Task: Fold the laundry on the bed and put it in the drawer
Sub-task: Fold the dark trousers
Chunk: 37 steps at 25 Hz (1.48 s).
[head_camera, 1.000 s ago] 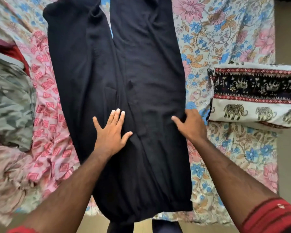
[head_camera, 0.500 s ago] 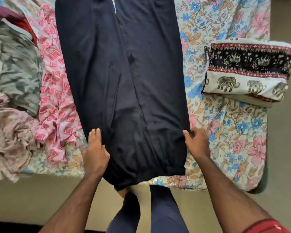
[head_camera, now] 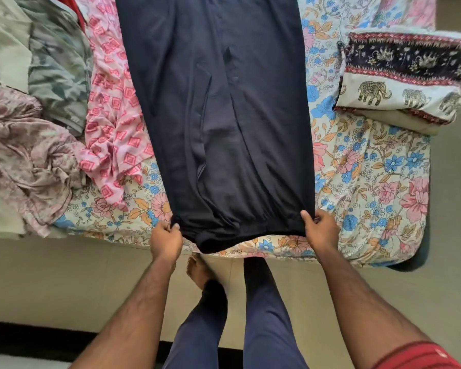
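- Trousers (head_camera: 224, 115) lie flat along the floral bed (head_camera: 370, 182), between the pink print garment (head_camera: 112, 115) on the left and the folded elephant cloth (head_camera: 405, 83) on the right; the near hem sits at the bed edge.
- Left hand (head_camera: 167, 239) pinches the left hem corner; keep its pull level with the other side.
- Right hand (head_camera: 321, 230) pinches the right hem corner, fingers curled over the cloth.
- Judgement: lift both corners together, keep the hem taut, and carry it up the bed so the fold lands square.
- Change: half a second earlier both hands lay against the side edges above the hem; they have since moved down to the corners and gripped.
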Tool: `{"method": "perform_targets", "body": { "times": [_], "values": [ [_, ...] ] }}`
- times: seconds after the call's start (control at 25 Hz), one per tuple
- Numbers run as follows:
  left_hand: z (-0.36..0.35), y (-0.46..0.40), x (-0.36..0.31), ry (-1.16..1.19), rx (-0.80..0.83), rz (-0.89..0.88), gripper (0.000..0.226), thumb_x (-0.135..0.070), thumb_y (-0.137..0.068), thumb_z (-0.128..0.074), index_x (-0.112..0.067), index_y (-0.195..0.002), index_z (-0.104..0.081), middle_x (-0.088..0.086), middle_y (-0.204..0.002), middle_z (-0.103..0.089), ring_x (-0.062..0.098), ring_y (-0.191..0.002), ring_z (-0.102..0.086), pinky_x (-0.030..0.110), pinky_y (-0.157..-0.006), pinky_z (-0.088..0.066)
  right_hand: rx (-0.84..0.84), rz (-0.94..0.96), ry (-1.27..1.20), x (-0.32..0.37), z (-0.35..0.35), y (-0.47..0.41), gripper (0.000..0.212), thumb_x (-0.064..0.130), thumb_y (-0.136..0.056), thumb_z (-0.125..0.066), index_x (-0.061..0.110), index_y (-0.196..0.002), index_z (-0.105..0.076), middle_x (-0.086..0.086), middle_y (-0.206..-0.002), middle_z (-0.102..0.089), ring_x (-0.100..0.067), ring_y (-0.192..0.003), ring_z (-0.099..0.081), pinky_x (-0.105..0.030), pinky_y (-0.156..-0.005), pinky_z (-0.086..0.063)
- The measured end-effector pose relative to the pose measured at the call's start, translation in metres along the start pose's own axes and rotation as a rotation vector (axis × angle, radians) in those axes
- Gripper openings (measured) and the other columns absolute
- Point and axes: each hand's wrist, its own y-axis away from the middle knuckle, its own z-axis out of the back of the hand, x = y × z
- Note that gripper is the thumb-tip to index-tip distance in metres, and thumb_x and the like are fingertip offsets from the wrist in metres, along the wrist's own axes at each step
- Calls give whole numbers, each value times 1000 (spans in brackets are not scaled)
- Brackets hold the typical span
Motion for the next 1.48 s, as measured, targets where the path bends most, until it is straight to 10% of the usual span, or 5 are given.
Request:
{"method": "perform_targets", "body": {
  "times": [0.16, 0.36, 0.64, 0.88, 1.48],
  "values": [
    [-2, 2, 22, 127, 206, 29, 53, -52, -69, -82, -18, -95, -52, 2, -94, -71, 23, -85, -70, 36, -71, -53, 116, 56, -44, -12, 0, 12, 35, 43, -82, -83, 22, -102, -64, 7, -91, -69, -15, -88, -66, -34, -82, -51],
    [-24, 30, 26, 151, 174, -21, 65, -17, -65, -94, -14, -107, -44, 7, -105, -64, 26, -98, -64, 44, -90, -56, 133, 90, -93, -34, -3, 12, 19, 29, -89, -79, 21, -104, -70, 1, -101, -75, -18, -95, -71, -44, -92, -58],
    [-8, 32, 30, 170, 156, -72, 71, -30, -62, -97, -17, -107, -44, 0, -100, -63, 18, -92, -63, 40, -88, -55, 88, -45, -269, -30, -13, 11, 15, 30, -101, -63, 18, -97, -70, -6, -106, -75, -22, -99, -70, -42, -92, -57],
    [-21, 61, 35, -327, 88, -557, 17, -33, -94, -67, -25, -108, -61, -4, -107, -53, 18, -100, -54, 41, -93, -48, 93, 18, -254, -26, -12, 21, 32, 33, -84, -83, 24, -112, -69, 3, -104, -75, -16, -97, -72, -39, -91, -59],
    [-53, 80, 18, -717, 221, -881, 66, -18, -93, -64, -35, -151, -37, -4, -136, -42, 18, -121, -42, 39, -95, -40, 98, 158, -110, -5, -1, 40, 29, 20, -91, -77, 16, -118, -66, 4, -100, -68, -15, -94, -67, -25, -81, -52]
  ]
}}
